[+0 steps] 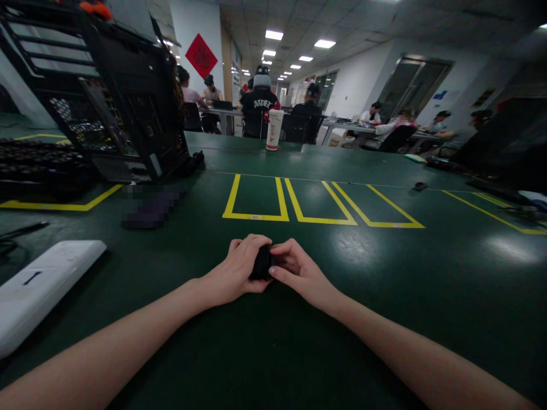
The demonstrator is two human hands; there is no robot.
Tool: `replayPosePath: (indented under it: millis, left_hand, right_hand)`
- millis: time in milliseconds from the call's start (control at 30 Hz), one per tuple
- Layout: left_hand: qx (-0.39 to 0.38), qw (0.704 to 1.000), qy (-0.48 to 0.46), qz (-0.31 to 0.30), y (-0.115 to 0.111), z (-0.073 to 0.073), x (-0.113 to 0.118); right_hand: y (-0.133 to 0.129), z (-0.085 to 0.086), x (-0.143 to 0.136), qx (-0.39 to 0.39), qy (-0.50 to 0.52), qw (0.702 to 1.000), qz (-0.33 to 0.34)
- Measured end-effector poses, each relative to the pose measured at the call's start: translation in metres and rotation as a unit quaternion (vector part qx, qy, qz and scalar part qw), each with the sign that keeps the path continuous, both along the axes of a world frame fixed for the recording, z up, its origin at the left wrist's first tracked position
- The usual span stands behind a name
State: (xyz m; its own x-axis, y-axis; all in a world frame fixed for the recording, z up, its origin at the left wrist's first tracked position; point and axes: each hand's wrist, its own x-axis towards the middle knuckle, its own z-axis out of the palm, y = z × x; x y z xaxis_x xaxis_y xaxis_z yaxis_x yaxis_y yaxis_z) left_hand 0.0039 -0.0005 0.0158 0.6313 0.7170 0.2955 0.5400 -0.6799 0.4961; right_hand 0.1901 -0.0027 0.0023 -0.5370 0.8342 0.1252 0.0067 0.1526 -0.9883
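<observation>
Between my two hands, just above or on the green table, is a small black object; its kind cannot be made out. My left hand wraps round it from the left, thumb below and fingers over the top. From the right, the thumb and fingertips of my right hand pinch its edge. Much of the object is hidden behind the fingers. Beyond the hands, yellow tape outlines mark several areas on the tabletop.
An open black computer case stands at the left, with a blurred dark flat item before it. A white power strip-like block lies nearer. A white cup and a small black round piece are farther back. Several people sit beyond.
</observation>
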Motion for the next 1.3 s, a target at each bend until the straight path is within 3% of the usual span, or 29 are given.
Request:
replayPosePath:
  millis: [600,867,1033,1300]
  left_hand:
    - [-0.014,1.0,-0.008,0.002,-0.0013,0.0025,0.0008]
    - [-0.021,1.0,-0.003,-0.003,-0.0009,0.0012,-0.0013]
    - [-0.009,1.0,-0.007,0.007,-0.0002,0.0003,0.0012]
    - [-0.026,1.0,0.0,0.008,-0.0015,0.0026,0.0009]
  right_hand:
    - [-0.0001,0.0006,-0.0004,-0.005,-0.012,1.0,-0.014]
    - [-0.0027,0.0038,0.0015,0.03,-0.026,0.999,-0.005]
    - [-0.0017,0.002,0.0004,0.002,-0.008,1.0,-0.007]
    - [-0.0023,0.002,0.0015,0.036,-0.033,0.999,-0.01]
